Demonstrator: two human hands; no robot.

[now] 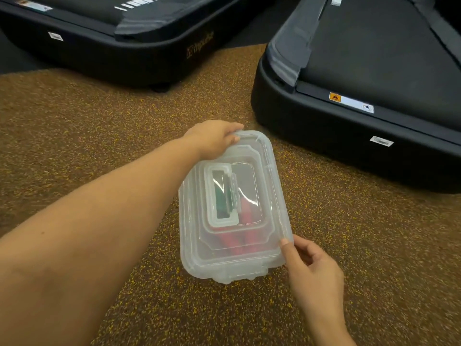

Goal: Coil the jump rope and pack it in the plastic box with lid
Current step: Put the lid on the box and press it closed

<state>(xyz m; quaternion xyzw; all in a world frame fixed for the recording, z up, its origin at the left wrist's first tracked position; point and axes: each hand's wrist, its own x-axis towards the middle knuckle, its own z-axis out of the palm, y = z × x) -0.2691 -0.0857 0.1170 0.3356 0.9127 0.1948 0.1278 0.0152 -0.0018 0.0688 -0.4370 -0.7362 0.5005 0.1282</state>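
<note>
Nearest the camera, the left forearm (82, 233) is stretched across the lower left of the view toward the plastic box (274, 208). At its end the left hand (212, 141) is closed over the far left corner of the lid (252, 151), with the thumb laid on top of the rim and the fingers wrapped round the edge out of sight. The right hand (314, 273) is held loosely curled, neither flat nor clenched; its thumb tip is pressed against the near right corner of the lid, while the other fingers are folded under the palm and whether they touch the box cannot be told.

The lid is seated on the box, and a folding handle (223, 196) is laid flat in its recessed centre. The box is set on the speckled brown floor (99, 121), with its long axis running from the near side to the far side and tilted slightly leftward at the far end. Through the translucent plastic the jump rope (239, 243) is seen inside: red handles lying roughly along the long axis, and a dark green part under the handle.

Two black treadmill bases (349, 126) are placed on the floor beyond the box, one to the far left and one to the far right.
</note>
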